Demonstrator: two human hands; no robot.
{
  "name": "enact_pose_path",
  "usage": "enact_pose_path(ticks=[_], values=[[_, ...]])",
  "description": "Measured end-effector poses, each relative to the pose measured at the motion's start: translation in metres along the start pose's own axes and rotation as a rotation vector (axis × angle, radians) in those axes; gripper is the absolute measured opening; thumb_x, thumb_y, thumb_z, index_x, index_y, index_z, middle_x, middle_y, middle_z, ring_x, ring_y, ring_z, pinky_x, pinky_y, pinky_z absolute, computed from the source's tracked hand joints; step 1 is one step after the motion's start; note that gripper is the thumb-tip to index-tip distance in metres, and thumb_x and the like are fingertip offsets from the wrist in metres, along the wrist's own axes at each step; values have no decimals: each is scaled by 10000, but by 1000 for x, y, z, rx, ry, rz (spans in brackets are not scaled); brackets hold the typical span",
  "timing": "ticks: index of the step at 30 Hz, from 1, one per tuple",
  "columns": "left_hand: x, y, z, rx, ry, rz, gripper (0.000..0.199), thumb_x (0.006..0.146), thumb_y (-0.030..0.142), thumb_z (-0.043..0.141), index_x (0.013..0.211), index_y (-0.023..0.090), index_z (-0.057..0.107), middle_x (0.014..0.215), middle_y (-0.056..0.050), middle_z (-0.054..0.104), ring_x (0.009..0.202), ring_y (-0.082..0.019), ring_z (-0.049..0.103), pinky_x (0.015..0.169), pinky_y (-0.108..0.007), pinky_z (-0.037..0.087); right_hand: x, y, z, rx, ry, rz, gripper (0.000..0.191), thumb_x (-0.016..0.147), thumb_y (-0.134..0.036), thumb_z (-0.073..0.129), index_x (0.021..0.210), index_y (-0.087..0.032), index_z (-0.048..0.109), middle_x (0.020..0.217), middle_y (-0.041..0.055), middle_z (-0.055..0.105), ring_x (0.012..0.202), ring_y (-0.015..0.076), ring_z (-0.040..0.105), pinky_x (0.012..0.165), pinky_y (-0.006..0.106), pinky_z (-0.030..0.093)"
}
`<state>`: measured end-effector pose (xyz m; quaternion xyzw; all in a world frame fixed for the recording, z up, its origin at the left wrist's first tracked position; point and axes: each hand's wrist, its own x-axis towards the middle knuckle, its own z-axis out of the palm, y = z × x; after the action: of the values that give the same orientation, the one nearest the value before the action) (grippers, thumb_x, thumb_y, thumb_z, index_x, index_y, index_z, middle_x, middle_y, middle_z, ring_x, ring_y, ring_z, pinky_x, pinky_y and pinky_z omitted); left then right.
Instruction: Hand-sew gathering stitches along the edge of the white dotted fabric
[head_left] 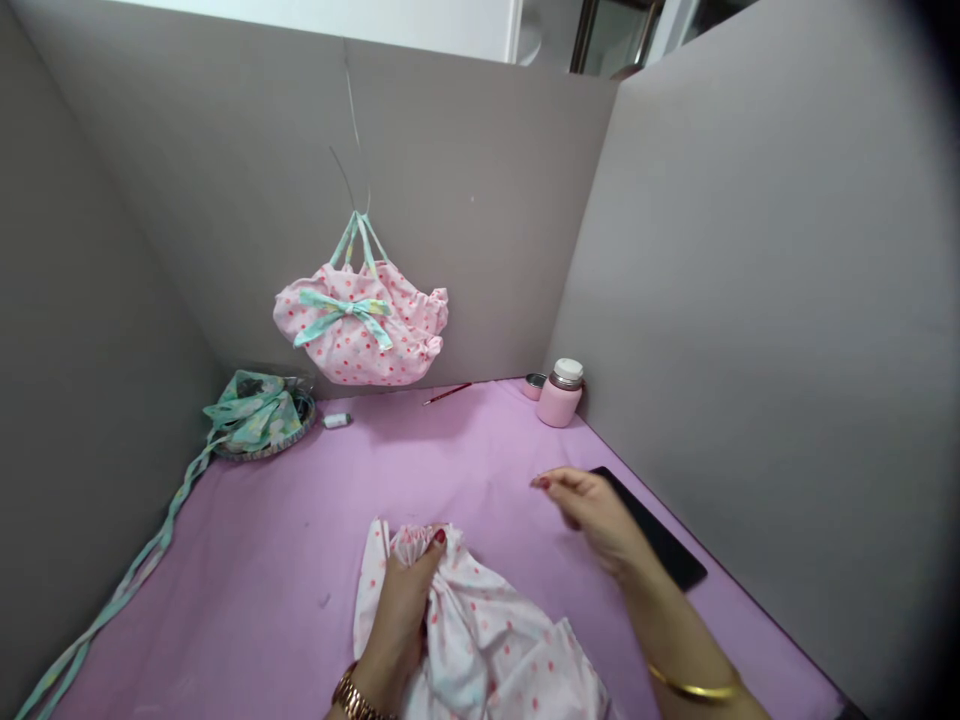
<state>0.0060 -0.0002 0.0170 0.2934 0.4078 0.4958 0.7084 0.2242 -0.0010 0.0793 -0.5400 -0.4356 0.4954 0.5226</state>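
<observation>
Bunched white cloth with pink dots (517,650) lies at the front of the table, its top edge gathered into small puckers. My left hand (409,590) is closed around this gathered edge, thumb on top. To the right and a little farther off, my right hand (592,510) is raised over the table with thumb and fingers pinched together. Whatever is in the pinch, if anything, is too small to make out; no thread shows between the hands. Part of the cloth is hidden behind my left hand and wrist.
A pink dotted fabric bag with a green bow (360,330) hangs on the back panel. At back left are a basket (266,452) of green cloth with trailing strips and a thread spool (337,420). A pencil (448,394), pink flask (559,400) and black tablet (660,535) lie around.
</observation>
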Motion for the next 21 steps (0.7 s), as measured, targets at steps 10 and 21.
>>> enact_pose_path(ticks=[10, 21], values=[[-4, 2, 7, 73, 3, 37, 147, 689, 241, 689, 764, 133, 623, 663, -30, 660, 621, -163, 602, 603, -251, 455, 6, 57, 74, 145, -193, 142, 357, 525, -405, 776, 613, -129, 567, 495, -47, 489, 433, 50, 367, 450, 186, 269], [1, -6, 4, 146, 63, 74, 196, 716, 310, 662, 700, 156, 542, 607, 19, 571, 556, -132, 526, 527, -235, 420, 6, 74, 79, 167, -40, 65, 307, 631, -412, 700, 649, -141, 557, 499, -47, 451, 437, 65, 358, 433, 195, 270]])
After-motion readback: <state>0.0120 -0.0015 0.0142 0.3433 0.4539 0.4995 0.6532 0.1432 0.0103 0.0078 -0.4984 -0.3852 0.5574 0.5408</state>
